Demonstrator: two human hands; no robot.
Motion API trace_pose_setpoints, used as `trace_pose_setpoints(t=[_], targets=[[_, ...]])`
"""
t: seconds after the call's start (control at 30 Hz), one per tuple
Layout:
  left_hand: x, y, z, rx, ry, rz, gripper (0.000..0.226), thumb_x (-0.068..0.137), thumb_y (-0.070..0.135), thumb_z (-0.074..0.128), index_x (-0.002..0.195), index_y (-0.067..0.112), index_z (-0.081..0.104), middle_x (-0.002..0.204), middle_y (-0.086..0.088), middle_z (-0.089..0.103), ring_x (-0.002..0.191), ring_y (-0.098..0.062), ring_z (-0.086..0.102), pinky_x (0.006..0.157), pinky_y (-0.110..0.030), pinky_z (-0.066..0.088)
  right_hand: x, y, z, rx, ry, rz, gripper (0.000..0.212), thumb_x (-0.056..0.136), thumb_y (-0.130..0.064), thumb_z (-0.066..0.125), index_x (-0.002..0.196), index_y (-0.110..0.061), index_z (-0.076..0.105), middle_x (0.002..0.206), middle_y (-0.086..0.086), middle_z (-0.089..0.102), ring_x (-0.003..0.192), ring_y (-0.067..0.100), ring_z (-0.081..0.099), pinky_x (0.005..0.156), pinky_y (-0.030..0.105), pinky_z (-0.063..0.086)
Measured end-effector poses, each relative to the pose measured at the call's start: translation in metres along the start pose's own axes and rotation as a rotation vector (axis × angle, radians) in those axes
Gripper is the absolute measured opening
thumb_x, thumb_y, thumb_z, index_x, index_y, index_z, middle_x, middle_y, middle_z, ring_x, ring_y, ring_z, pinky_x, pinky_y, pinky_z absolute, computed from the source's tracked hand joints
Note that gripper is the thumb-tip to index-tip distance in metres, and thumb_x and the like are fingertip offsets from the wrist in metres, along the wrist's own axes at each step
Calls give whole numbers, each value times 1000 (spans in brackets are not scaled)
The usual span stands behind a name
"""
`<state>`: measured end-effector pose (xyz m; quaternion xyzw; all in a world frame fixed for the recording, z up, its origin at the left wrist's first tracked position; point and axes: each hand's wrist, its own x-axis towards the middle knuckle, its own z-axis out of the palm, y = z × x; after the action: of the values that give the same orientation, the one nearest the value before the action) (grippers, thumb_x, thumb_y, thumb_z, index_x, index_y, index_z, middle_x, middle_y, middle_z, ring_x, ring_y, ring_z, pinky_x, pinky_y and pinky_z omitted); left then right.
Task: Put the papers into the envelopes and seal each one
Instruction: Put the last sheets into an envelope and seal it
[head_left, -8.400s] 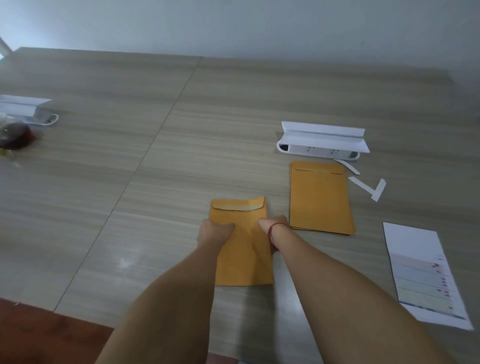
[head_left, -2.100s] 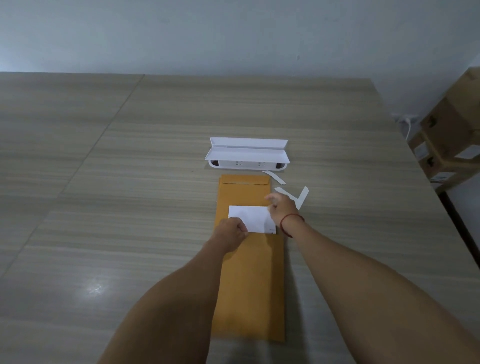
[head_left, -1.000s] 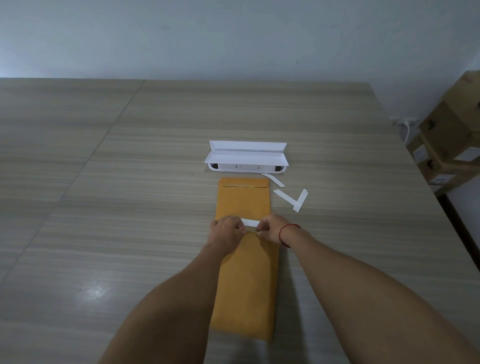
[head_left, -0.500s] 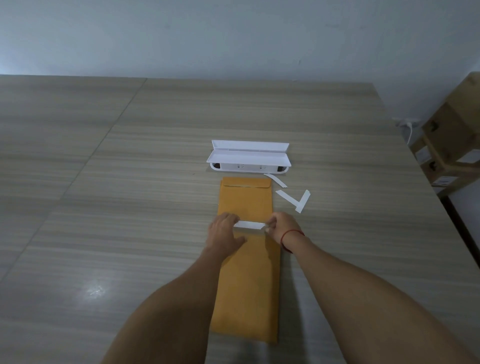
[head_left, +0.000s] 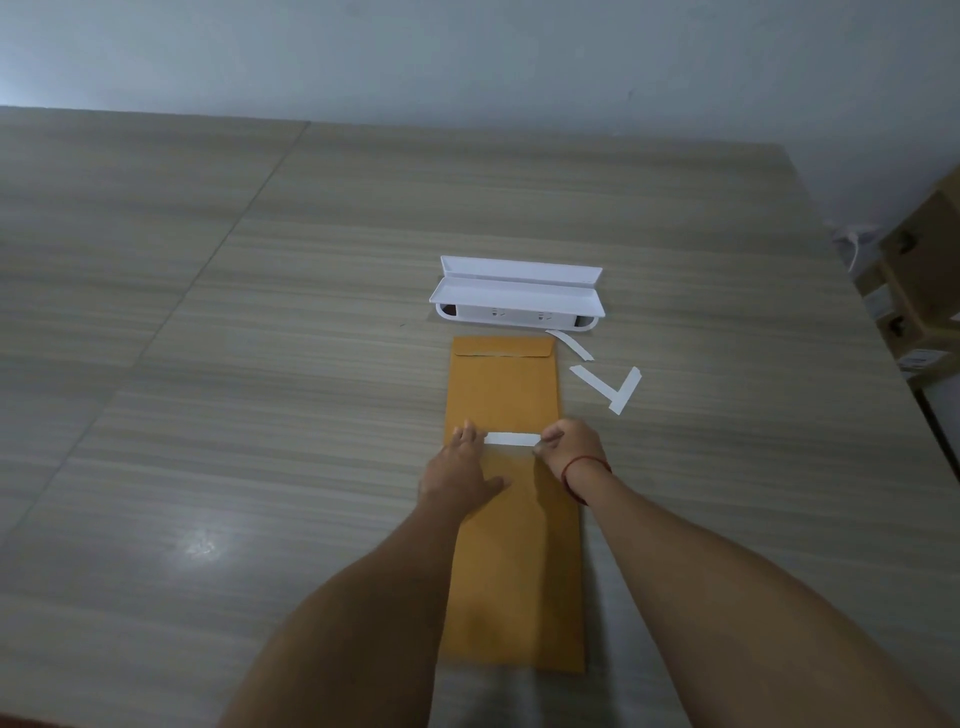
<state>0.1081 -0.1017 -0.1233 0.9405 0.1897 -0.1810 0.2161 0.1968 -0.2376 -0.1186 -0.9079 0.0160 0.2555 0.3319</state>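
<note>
Long tan paper envelope (head_left: 514, 571): long axis runs away from the person. White paper sheet (head_left: 511, 439): a narrow crosswise band shows at its far mouth. Left hand (head_left: 460, 473): straight fingers press the band's left end. Right hand (head_left: 569, 447): curled fingers pinch its right end.

a wood-grain tabletop (head_left: 260, 415) fills the view, with a seam running down its left part and a patch of glare near the front left. a white case (head_left: 517, 301) lies open toward the far side. just right of it lies a curved white strip (head_left: 571, 344), and nearer, two more strips (head_left: 608, 387) meet in an l shape. cardboard boxes (head_left: 919, 291) stand past the right edge, with a white cable (head_left: 852, 241) by the pale wall (head_left: 467, 62).
</note>
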Motion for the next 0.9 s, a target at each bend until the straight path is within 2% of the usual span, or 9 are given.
trace_pose_setpoints(t=[0.33,0.6,0.8,0.9], targets=[[3,0,2,26,-18,3,88,88,51,57,154,16,9,163,1,-1,150,-17,5,119,-39,26,7,-8,3,67,-5,114,23,84,-25,72,104,-14,71,115,5,69,110,25,62,93,35,50],[7,-1,2,39,-39,-3,89,88,50,59,154,16,10,163,2,-1,150,-18,7,118,-39,28,14,-17,16,25,58,250,32,75,-29,77,102,-13,71,107,7,72,101,29,67,90,39,54],[9,-2,3,21,-33,-21,93,85,50,63,154,16,10,163,1,1,149,-19,12,116,-40,32,11,-21,18,-47,63,210,26,85,-28,67,107,-14,68,111,6,70,106,28,64,94,35,48],[9,-2,3,15,-29,-35,95,83,51,65,154,17,11,163,2,3,148,-19,17,115,-38,33,-3,-20,11,-98,29,65,16,88,-26,64,99,-17,71,103,0,70,102,24,64,87,32,48]])
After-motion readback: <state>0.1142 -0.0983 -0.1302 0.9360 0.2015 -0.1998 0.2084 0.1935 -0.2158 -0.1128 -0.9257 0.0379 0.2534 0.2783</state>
